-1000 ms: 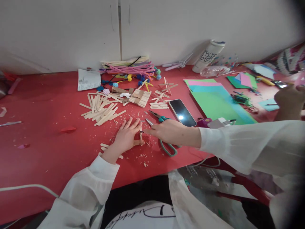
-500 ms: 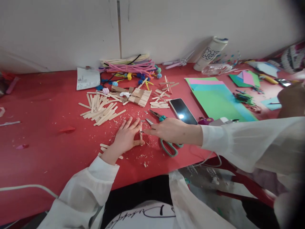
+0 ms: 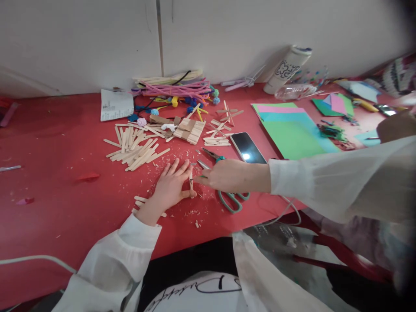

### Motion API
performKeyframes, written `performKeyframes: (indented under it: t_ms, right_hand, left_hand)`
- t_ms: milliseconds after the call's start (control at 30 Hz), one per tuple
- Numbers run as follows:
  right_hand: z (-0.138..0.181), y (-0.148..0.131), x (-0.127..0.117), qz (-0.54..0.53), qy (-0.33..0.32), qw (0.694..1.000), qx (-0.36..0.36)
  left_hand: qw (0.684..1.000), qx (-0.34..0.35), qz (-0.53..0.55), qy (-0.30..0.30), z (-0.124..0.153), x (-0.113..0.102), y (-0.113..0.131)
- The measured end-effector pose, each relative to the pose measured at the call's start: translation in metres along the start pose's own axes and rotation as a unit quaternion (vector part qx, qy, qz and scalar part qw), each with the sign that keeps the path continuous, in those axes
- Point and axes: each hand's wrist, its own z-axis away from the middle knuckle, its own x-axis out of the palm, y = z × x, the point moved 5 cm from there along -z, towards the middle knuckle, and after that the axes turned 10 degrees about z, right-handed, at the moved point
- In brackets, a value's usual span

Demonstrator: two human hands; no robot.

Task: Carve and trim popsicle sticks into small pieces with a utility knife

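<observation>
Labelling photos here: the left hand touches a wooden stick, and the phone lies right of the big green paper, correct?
Not quite: the head view shows the phone lying left of the big green paper, not right. The left hand does touch a wooden stick.

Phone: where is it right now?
Head view, right of centre: the phone lies on the red table, between the small row of sticks and the coloured paper sheets, just beyond the right hand.

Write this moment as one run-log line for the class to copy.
left hand: spread, steadying wooden stick on red table | right hand: beside stick, grip unclear | nearby: scissors, phone
</observation>
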Motion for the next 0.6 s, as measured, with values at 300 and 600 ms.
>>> performKeyframes:
  t_ms: [300, 600]
  right_hand:
    - [0.003, 0.012, 0.017, -0.420, -0.016, 0.892, 0.168]
    - [0.032, 0.006, 0.020, -0.437, 0.050, 0.855, 0.276]
  left_hand:
    - [1.000, -0.005, -0.007, 0.001, 0.000, -0.001, 0.000]
    - [1.000, 0.006, -0.019, 0.012, 0.001, 0.000, -0.001]
